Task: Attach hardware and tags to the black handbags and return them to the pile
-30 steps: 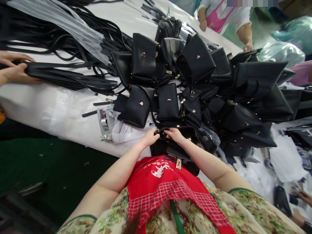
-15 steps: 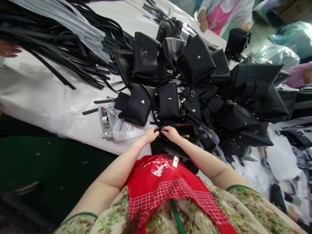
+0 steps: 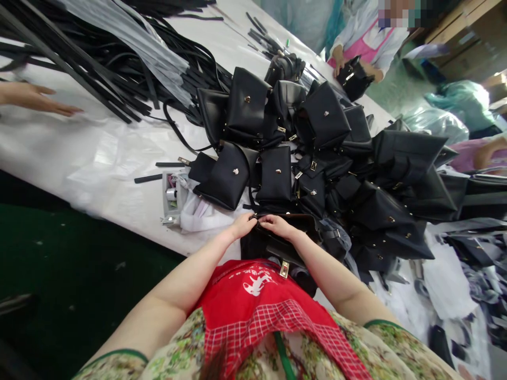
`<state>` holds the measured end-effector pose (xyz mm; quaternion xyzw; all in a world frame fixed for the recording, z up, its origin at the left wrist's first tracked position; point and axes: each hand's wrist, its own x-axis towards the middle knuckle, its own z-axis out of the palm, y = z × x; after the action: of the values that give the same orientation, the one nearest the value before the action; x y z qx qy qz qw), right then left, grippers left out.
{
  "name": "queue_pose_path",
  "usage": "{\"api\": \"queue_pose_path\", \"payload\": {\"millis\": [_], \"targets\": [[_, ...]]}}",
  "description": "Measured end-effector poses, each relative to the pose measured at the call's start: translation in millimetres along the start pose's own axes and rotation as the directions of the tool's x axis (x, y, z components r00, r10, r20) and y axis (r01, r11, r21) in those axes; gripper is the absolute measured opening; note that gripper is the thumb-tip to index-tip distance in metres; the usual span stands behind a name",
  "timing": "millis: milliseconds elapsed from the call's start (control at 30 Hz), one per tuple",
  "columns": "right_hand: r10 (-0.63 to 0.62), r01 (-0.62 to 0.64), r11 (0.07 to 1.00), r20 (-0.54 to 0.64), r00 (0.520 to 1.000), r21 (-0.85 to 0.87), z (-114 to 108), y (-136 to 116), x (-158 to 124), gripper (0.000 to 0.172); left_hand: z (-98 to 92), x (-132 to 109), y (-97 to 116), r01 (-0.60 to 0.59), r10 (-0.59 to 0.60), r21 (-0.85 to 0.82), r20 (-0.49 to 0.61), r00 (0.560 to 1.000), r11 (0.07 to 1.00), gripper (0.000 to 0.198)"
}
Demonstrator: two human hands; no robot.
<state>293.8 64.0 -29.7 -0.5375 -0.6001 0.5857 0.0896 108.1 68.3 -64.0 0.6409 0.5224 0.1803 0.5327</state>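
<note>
My left hand [image 3: 242, 226] and my right hand [image 3: 278, 226] meet at the top edge of a black handbag [image 3: 277, 245] that lies at the table's near edge against my red apron. Both hands pinch the bag's rim, fingers curled, thumbs close together. A gold clasp [image 3: 284, 269] hangs from the bag's front flap. Just beyond my hands sits a large heap of black handbags [image 3: 325, 153] with small gold clasps.
Black straps [image 3: 119, 74] lie in a thick bundle at the far left of the white table [image 3: 99, 158]. Another person's hand [image 3: 39, 100] rests beside them. A small grey tray [image 3: 171, 196] with bits stands left of my hands. A person in pink [image 3: 368, 42] holds a bag across the table.
My hands stay pinched on the bag's rim. The hand at left let go of the strap bundle and now lies flat on the table. The person in pink picked up a bag.
</note>
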Motion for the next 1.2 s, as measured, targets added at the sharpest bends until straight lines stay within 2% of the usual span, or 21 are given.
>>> {"api": "queue_pose_path", "payload": {"millis": [133, 233, 367, 467, 533, 633, 733, 900, 1067, 1200], "targets": [[0.012, -0.012, 0.991, 0.000, 1.000, -0.130, -6, -2, -6, 0.030, -0.7, -1, 0, 0.006, -0.006, -0.015, -0.009, 1.000, 1.000, 0.024], [0.059, -0.085, 0.955, -0.097, 0.994, -0.286, -6, -3, -9, 0.036, -0.9, -2, -1, 0.012, -0.013, -0.027, -0.016, 1.000, 1.000, 0.024], [0.091, -0.208, 0.838, -0.245, 0.965, -0.505, -1, -12, -10, 0.038, -0.8, -1, -3, 0.018, -0.019, -0.034, -0.017, 1.000, 0.999, 0.025], [0.066, -0.249, 0.714, -0.292, 0.954, -0.654, 4, -26, -9, 0.033, 0.3, 0, -3, 0.017, -0.017, -0.034, -0.014, 1.000, 0.999, 0.023], [0.037, -0.241, 0.630, -0.281, 0.959, -0.738, 9, -37, -6, 0.031, 1.8, 1, -2, 0.011, -0.011, -0.041, -0.012, 1.000, 0.999, 0.022], [0.012, -0.178, 0.526, -0.201, 0.979, -0.832, 18, -53, -1, 0.029, 4.0, 2, 0, 0.002, -0.003, -0.059, -0.016, 1.000, 0.998, 0.020], [0.025, -0.123, 0.465, -0.125, 0.992, -0.877, 25, -63, 7, 0.030, 5.6, 2, -1, 0.005, -0.006, -0.079, -0.022, 1.000, 0.997, 0.020], [0.121, -0.138, 0.478, -0.090, 0.989, -0.868, 32, -63, 24, 0.026, 7.2, -1, -7, 0.014, -0.015, -0.094, -0.014, 1.000, 0.995, 0.023], [0.221, -0.284, 0.527, -0.193, 0.956, -0.801, 37, -55, 38, 0.022, 6.3, -2, -13, 0.022, -0.025, -0.077, -0.037, 0.999, 0.997, 0.023], [0.227, -0.334, 0.596, -0.246, 0.942, -0.730, 36, -50, 29, 0.027, 1.6, -6, -16, 0.028, -0.032, -0.073, -0.050, 0.998, 0.997, 0.021]]}}
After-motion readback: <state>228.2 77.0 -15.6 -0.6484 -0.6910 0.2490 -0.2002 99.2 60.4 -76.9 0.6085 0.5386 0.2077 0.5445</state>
